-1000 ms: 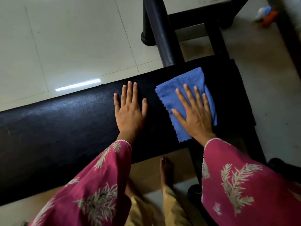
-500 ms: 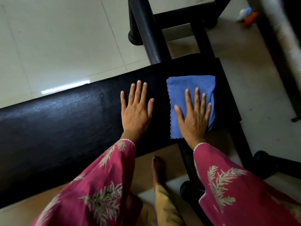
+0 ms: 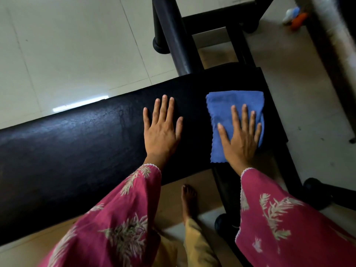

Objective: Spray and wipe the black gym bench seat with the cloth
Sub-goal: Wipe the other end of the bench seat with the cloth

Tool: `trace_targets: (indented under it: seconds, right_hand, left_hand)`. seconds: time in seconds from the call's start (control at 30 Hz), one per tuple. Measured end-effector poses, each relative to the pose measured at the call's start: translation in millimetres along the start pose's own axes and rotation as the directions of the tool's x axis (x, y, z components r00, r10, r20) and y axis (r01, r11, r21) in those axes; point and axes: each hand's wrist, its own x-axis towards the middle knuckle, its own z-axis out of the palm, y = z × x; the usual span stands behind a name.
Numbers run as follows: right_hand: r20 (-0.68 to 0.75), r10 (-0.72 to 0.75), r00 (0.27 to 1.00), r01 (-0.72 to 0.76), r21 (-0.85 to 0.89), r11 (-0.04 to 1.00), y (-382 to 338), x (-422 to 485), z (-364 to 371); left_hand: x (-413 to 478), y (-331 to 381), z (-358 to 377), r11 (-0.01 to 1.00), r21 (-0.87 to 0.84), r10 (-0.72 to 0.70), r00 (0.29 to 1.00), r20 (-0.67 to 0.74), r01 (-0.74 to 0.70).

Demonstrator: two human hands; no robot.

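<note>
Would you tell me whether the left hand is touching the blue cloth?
Apart: the head view shows bare black seat between the left hand and the blue cloth, which lies under the right hand.

Blue cloth (image 3: 227, 108) flat — black bench seat's (image 3: 77, 143) right end.

Floor (image 3: 67, 45): pale tiles, thin grout lines, one bright streak of reflected light (image 3: 81, 104). Black tubular frame (image 3: 173, 35) stands on it, upper centre. Small white and orange object (image 3: 293, 16) on floor, upper right; too blurred to identify.
</note>
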Motion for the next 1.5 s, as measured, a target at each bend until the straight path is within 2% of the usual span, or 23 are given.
trace_targets:
  seconds: [0.07,0.1,0.13,0.23,0.27,0.4,0.43,0.47,0.53,0.6,0.63,0.7,0.8,0.83,0.87,0.97,1.0,1.03,1.17,1.2,1.33,1.43,1.5]
  right_hand:
    - [-0.054,0.195,0.979,-0.192,0.053,0.980,-7.4,7.4,2.0]
    - [-0.068,0.240,0.968,-0.236,0.055,0.970,-15.4,8.4,2.6]
    - [-0.068,0.221,0.973,-0.218,0.043,0.975,-22.1,7.9,3.0]
    - [0.008,0.005,1.000,-0.005,-0.031,1.000,-15.1,8.3,1.4]
    - [0.018,-0.004,1.000,0.005,-0.037,0.999,-7.9,12.2,-0.3]
    - [-0.079,0.296,0.952,-0.296,0.009,0.955,-9.7,35.4,-0.2]
    - [-0.079,0.288,0.954,-0.287,0.014,0.958,-17.4,36.6,-0.3]
    - [-0.058,0.218,0.974,-0.218,0.014,0.976,-23.6,34.9,0.2]
    - [0.005,-0.024,1.000,0.024,-0.017,1.000,-25.5,27.5,2.1]
    - [0.067,-0.216,0.974,0.220,-0.054,0.974,-17.7,26.2,-0.9]
    - [0.089,-0.245,0.965,0.251,-0.058,0.966,-13.5,30.6,-2.5]
    - [0.069,-0.177,0.982,0.180,-0.034,0.983,-12.8,44.5,-2.4]
    - [-0.006,0.058,0.998,-0.058,0.020,0.998,-35.1,58.0,-0.1]
    - [-0.001,0.072,0.997,-0.072,0.013,0.997,-43.8,58.1,1.2]
    - [0.019,0.026,0.999,-0.026,-0.014,1.000,-49.0,57.1,2.9]
    - [0.088,-0.227,0.970,0.234,-0.077,0.969,-41.9,63.5,-2.4]
    - [0.094,-0.249,0.964,0.257,-0.082,0.963,-35.8,70.8,-5.3]
    - [0.081,-0.231,0.970,0.237,-0.073,0.969,-31.9,78.5,-5.7]
    - [-0.013,0.003,1.000,-0.004,-0.019,1.000,-51.4,87.4,4.7]
    - [-0.013,0.001,1.000,-0.001,-0.036,0.999,-54.1,86.4,5.8]
    - [0.057,-0.156,0.986,0.159,-0.059,0.986,-28.1,96.7,-5.1]
    - [-0.009,-0.015,1.000,0.015,-0.005,1.000,-28.0,102.0,-3.9]
    - [-0.007,0.001,1.000,-0.001,-0.011,1.000,-38.9,96.5,0.2]
  left_hand:
    - [-0.1,-0.5,-0.4,1.000,0.002,0.002,1.000,0.001,-0.002]
    - [-0.1,-0.7,-0.9,1.000,0.001,0.002,1.000,0.001,-0.002]
    - [0.2,-0.6,-1.1,1.000,-0.001,0.000,1.000,0.002,0.000]
    - [0.3,0.0,-0.6,1.000,-0.007,-0.002,1.000,0.002,0.002]
    - [0.0,-0.2,-0.3,1.000,-0.006,-0.001,1.000,0.002,0.001]
    - [0.7,0.9,-0.1,1.000,-0.006,-0.005,1.000,0.003,0.005]
    - [1.0,1.5,-0.4,1.000,-0.007,-0.008,1.000,0.000,0.008]
    - [1.1,2.0,-0.9,1.000,-0.009,-0.012,1.000,-0.002,0.012]
    - [3.0,3.3,-2.1,0.999,-0.033,-0.027,1.000,-0.010,0.026]
    - [10.7,6.0,-4.1,0.997,-0.068,-0.043,0.998,-0.038,0.040]
    - [17.7,7.2,-4.7,0.996,-0.082,-0.050,0.997,-0.054,0.046]
    - [33.1,8.0,-4.7,0.993,-0.095,-0.069,0.997,-0.046,0.064]
    - [42.8,9.7,-1.3,0.995,-0.042,-0.092,0.996,-0.009,0.092]
    - [42.7,10.4,-0.4,0.995,-0.033,-0.091,0.996,-0.012,0.090]
    - [42.2,11.0,0.5,0.996,-0.029,-0.087,0.996,-0.015,0.087]
    - [41.4,11.4,2.1,0.996,-0.019,-0.088,0.996,-0.018,0.088]
    - [41.5,11.7,1.9,0.996,-0.019,-0.090,0.996,-0.019,0.090]
    - [41.8,12.7,1.3,0.995,-0.026,-0.098,0.995,-0.017,0.097]
    - [47.8,29.3,-0.7,0.978,-0.110,-0.178,0.984,0.023,0.179]
    - [50.4,35.9,0.2,0.977,-0.117,-0.175,0.984,0.028,0.177]
    - [54.0,43.5,8.2,0.983,-0.084,-0.162,0.987,-0.012,0.161]
    - [52.8,39.4,9.3,0.985,-0.075,-0.161,0.987,-0.027,0.159]
    - [52.0,40.4,8.2,0.985,-0.070,-0.160,0.987,-0.034,0.157]
